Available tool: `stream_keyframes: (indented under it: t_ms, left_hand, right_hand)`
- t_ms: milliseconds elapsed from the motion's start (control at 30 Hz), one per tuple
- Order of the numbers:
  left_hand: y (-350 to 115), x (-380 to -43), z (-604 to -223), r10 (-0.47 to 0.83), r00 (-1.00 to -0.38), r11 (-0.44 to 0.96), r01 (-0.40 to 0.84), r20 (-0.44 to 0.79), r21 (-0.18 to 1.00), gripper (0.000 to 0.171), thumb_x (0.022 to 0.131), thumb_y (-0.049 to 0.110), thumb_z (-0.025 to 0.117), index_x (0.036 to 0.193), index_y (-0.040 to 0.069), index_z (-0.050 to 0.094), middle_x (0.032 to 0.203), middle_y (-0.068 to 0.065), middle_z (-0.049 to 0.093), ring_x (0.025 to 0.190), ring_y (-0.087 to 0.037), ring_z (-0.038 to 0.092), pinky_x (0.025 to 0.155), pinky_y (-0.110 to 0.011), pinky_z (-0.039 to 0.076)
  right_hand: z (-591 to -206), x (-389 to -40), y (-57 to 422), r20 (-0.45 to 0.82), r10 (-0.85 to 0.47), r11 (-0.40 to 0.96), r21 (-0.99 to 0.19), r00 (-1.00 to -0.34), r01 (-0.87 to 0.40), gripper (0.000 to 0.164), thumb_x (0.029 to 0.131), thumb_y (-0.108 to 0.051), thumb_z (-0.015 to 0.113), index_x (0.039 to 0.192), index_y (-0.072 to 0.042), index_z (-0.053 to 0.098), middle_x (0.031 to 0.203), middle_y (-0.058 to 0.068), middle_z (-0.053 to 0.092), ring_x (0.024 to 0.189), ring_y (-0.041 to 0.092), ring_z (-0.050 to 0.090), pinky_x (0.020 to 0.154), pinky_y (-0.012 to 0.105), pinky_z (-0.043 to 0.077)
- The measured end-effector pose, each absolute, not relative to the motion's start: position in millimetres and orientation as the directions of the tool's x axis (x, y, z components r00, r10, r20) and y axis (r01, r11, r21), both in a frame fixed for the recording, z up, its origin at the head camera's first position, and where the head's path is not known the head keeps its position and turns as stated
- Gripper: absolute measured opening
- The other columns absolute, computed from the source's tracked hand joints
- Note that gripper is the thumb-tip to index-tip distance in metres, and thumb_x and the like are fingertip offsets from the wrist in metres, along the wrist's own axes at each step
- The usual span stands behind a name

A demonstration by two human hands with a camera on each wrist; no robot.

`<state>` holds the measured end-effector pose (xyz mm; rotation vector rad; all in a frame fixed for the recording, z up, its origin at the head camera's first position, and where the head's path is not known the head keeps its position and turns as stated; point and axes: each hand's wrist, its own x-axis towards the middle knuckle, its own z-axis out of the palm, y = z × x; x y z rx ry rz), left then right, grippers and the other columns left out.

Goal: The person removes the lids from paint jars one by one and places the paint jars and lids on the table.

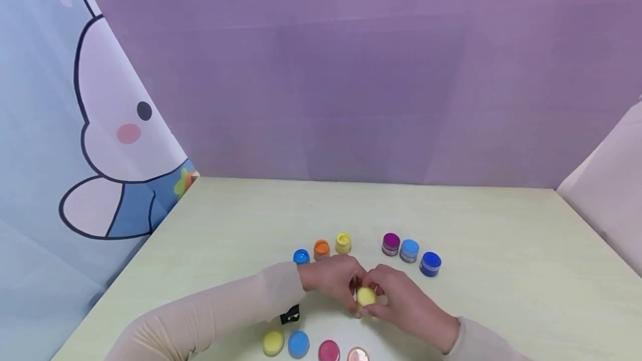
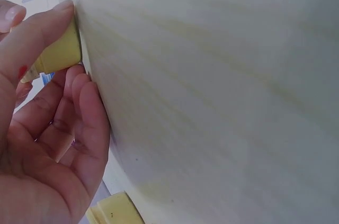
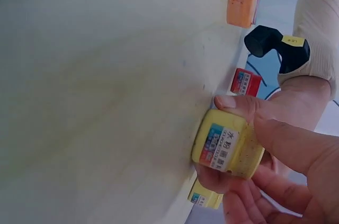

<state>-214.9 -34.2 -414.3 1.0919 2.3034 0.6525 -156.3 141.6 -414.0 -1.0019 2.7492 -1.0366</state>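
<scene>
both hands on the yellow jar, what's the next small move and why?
Probably twist the lid off. Both hands, left hand and right hand, grip the yellow jar, which stands on the table between two rows of jars. The right-wrist view shows fingers curled round its labelled body with the lid apparently still on. Whether it has begun to turn, I cannot tell.

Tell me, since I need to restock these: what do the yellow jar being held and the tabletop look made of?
The yellow jar looks like opaque moulded plastic with a slight sheen and a printed paper or film label on its side; both hands grip it. The table shows a pale, matte wood-grain surface with faint streaks, probably laminate rather than solid wood, though that cannot be told for sure.
</scene>
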Motion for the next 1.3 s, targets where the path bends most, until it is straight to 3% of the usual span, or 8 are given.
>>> stream_keyframes:
  t_ms: [233,567,733,967,1300]
  left_hand:
    - [-33.1,-214.0,-413.9,0.792,-0.557,0.579,0.553,-0.251,0.599,0.03,0.065,0.019,0.081,0.091,0.021,0.066,0.069,0.014,0.058,0.059,-0.004,0.048,0.056,-0.017,0.043]
    - [-32.8,-214.9,-411.1,0.777,-0.574,0.6,0.551,-0.259,0.579,0.032,0.063,0.019,0.082,0.091,0.019,0.067,0.069,0.014,0.059,0.059,-0.003,0.049,0.055,-0.018,0.043]
    - [-33.0,-214.6,-412.4,0.789,-0.564,0.587,0.576,-0.243,0.569,0.033,0.063,0.019,0.081,0.092,0.019,0.066,0.069,0.014,0.058,0.059,-0.002,0.049,0.056,-0.017,0.043]
    - [-33.2,-215.9,-413.4,0.81,-0.536,0.558,0.58,-0.239,0.594,0.032,0.068,0.02,0.079,0.097,0.02,0.067,0.07,0.015,0.058,0.06,-0.003,0.049,0.057,-0.017,0.043]
    - [-33.3,-214.6,-412.8,0.79,-0.559,0.579,0.545,-0.252,0.606,0.03,0.066,0.017,0.08,0.093,0.021,0.067,0.068,0.013,0.058,0.059,-0.004,0.049,0.056,-0.018,0.043]
  right_hand:
    - [-413.6,-156.8,148.3,0.227,-0.657,0.49,-0.597,-0.719,-0.635,0.028,0.073,-0.009,0.074,0.097,-0.013,0.06,0.092,-0.007,0.057,0.082,0.005,0.052,0.072,0.027,0.048]
    - [-414.8,-160.3,153.6,0.271,-0.693,0.392,-0.635,-0.668,-0.665,0.038,0.074,-0.001,0.07,0.108,-0.013,0.058,0.106,-0.005,0.061,0.097,0.01,0.055,0.081,0.031,0.046]
    - [-417.7,-157.9,149.4,0.282,-0.637,0.447,-0.624,-0.718,-0.641,0.034,0.073,-0.012,0.074,0.103,-0.012,0.058,0.098,-0.004,0.058,0.09,0.011,0.055,0.077,0.029,0.047]
    - [-414.9,-156.0,142.4,0.158,-0.522,0.649,-0.564,-0.838,-0.51,0.038,0.07,-0.041,0.074,0.085,-0.014,0.052,0.08,-0.006,0.046,0.069,0.01,0.044,0.062,0.024,0.043]
    - [-408.0,-158.2,137.1,0.112,-0.539,0.632,-0.602,-0.835,-0.488,0.028,0.069,-0.024,0.077,0.083,-0.012,0.057,0.072,-0.007,0.049,0.064,0.01,0.045,0.057,0.025,0.041]
